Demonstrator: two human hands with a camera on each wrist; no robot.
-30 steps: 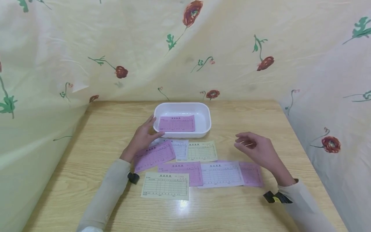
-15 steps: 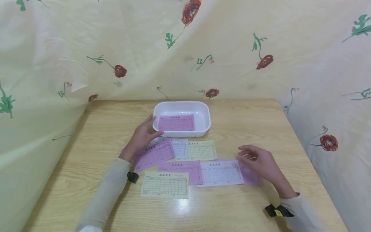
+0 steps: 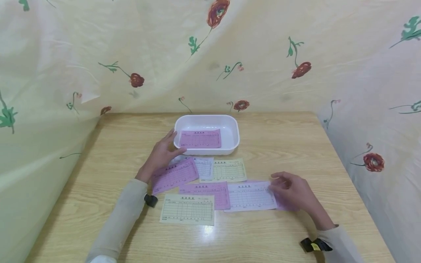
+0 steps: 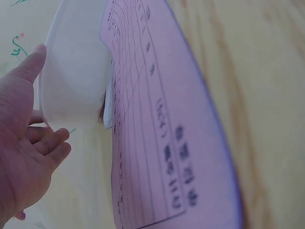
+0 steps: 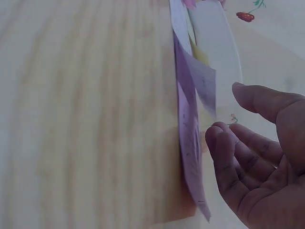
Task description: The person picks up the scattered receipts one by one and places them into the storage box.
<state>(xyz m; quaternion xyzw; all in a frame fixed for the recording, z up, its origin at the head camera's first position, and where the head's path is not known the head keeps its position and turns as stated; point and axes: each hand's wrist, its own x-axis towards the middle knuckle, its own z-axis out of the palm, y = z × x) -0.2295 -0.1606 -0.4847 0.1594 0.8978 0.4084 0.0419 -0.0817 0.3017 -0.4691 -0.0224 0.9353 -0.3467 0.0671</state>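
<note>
My left hand [image 3: 161,155] is at the left front corner of a white plastic tray [image 3: 231,137], its thumb on the front wall and its fingers round the left side. Inside the tray lies a pink printed slip [image 3: 200,139]. In the right wrist view my right hand [image 5: 259,152] has thumb and forefinger apart, near the raised corner of a slip [image 5: 202,81]. From the head, that right hand overlaps the right end of a white slip [image 3: 251,197] and covers most of a pink slip [image 3: 282,206] partly under it.
More printed slips lie before the tray: a tilted pink one [image 3: 174,177], a white one [image 3: 206,168], a yellow one [image 3: 230,171], another pink one [image 3: 217,191] and a yellow one at the front [image 3: 187,211]. Flowered cloth [image 3: 210,73] hangs behind the wooden table [image 3: 256,241].
My right hand has come down and slightly right, from over the table above the slips to the white slip's right end. The left hand stays at the tray, and the slips lie as before.
</note>
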